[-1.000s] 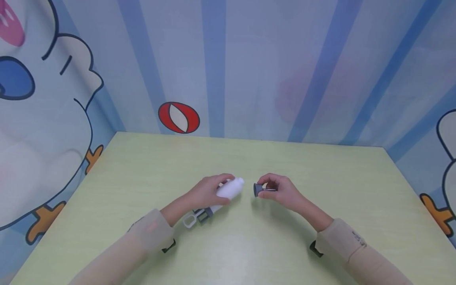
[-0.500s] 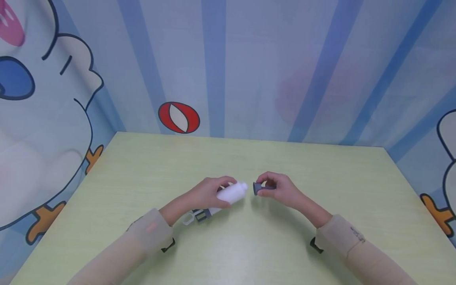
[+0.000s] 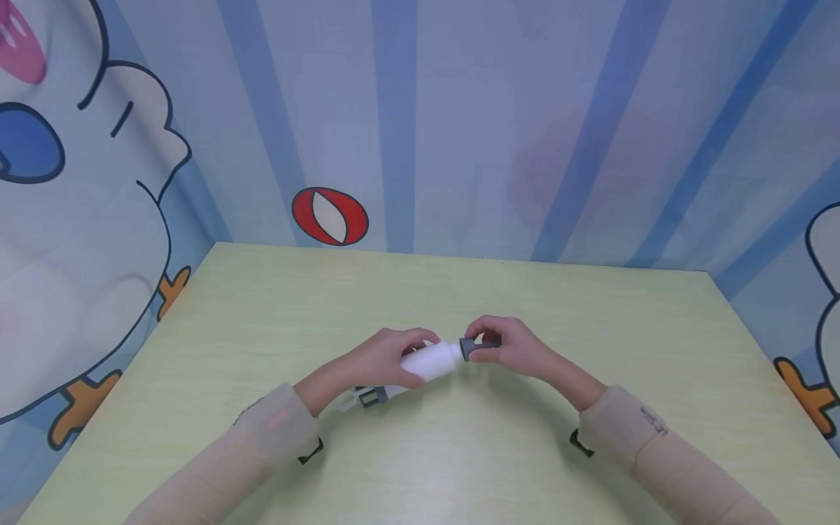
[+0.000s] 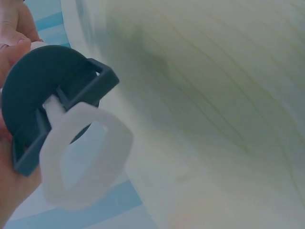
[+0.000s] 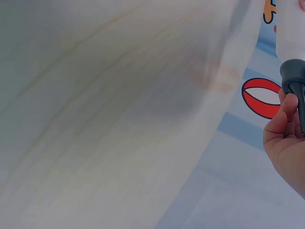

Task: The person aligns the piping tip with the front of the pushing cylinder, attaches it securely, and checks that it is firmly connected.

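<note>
My left hand [image 3: 380, 357] grips a white syringe [image 3: 429, 362] by its barrel, tilted with the tip toward the right. Its dark grey finger flange [image 4: 35, 78] and the white ring handle [image 4: 119, 148] of its plunger fill the near part of the left wrist view. With thumb and fingers, my right hand [image 3: 518, 348] pinches a dark grey nozzle [image 5: 291, 71], which has a wide cup end and a thin stem. That cup end is at the syringe's tip; I cannot tell how far it covers it. Part of the barrel is hidden behind my left fingers.
Both hands are above a pale green-yellow table [image 3: 315, 292]. A striped blue backdrop [image 3: 459, 146] with cartoon prints, including a red and white ball [image 3: 305, 216], rises behind its far edge.
The syringe has swung to a flatter angle and its tip has moved right and slightly down. My right hand has brought the nozzle left, closing the gap between the two.
</note>
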`<state>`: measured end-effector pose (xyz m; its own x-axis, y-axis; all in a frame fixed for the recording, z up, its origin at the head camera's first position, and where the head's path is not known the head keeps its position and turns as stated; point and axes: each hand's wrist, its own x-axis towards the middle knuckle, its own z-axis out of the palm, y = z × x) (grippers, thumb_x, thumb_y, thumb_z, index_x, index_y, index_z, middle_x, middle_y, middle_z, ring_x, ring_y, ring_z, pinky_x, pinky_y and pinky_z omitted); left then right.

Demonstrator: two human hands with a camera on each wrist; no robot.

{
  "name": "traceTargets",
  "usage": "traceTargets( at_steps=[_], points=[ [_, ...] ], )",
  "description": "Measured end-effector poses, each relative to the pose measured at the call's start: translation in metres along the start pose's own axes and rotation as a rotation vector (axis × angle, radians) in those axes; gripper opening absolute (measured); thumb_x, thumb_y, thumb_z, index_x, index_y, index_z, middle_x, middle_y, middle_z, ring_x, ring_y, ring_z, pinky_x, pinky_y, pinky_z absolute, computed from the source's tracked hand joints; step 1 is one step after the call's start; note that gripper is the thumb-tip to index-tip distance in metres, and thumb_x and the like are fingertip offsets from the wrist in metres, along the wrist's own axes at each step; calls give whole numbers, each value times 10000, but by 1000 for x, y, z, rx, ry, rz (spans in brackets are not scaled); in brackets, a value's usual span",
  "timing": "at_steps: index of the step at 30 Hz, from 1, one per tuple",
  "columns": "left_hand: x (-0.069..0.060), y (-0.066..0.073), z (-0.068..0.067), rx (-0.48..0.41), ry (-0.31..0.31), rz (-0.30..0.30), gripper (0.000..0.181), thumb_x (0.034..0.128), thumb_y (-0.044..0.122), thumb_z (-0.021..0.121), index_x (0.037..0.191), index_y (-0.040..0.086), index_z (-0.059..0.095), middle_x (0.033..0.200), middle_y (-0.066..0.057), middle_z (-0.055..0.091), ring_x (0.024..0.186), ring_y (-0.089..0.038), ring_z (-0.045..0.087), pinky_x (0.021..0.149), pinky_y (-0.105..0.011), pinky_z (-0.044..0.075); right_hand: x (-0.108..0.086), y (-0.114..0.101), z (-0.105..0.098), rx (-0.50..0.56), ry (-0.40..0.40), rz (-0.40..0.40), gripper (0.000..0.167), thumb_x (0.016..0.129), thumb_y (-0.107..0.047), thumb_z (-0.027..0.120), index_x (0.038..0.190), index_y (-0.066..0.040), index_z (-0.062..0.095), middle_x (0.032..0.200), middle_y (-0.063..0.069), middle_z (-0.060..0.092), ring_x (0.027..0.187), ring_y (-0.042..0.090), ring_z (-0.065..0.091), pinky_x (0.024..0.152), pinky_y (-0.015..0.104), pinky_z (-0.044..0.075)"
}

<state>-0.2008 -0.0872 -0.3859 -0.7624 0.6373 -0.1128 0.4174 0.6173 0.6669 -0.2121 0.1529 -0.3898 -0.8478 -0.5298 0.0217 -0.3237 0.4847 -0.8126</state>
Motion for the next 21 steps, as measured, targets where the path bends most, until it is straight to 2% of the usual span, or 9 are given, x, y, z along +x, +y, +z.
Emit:
traceTargets(
  at_steps=[12,21],
  points=[
    [1,-1,-1,28,-18,32,529,721,212,718,1193,208,479,1062,-1,586,876,-140,528,737,-306,449,4,-2,2,13,-56,-24,217,761,-121,676,954,-59,597,827,110,596,623,158,483,559,229,417],
    [1,1,-4,41,-26,27,522,723,209,716,1190,217,483,1049,18,580,871,-137,519,739,-306,444,5,-2,6,25,-77,-17,212,773,-117,664,961,-55,586,826,106,597,623,158,484,560,233,419]
  ],
)
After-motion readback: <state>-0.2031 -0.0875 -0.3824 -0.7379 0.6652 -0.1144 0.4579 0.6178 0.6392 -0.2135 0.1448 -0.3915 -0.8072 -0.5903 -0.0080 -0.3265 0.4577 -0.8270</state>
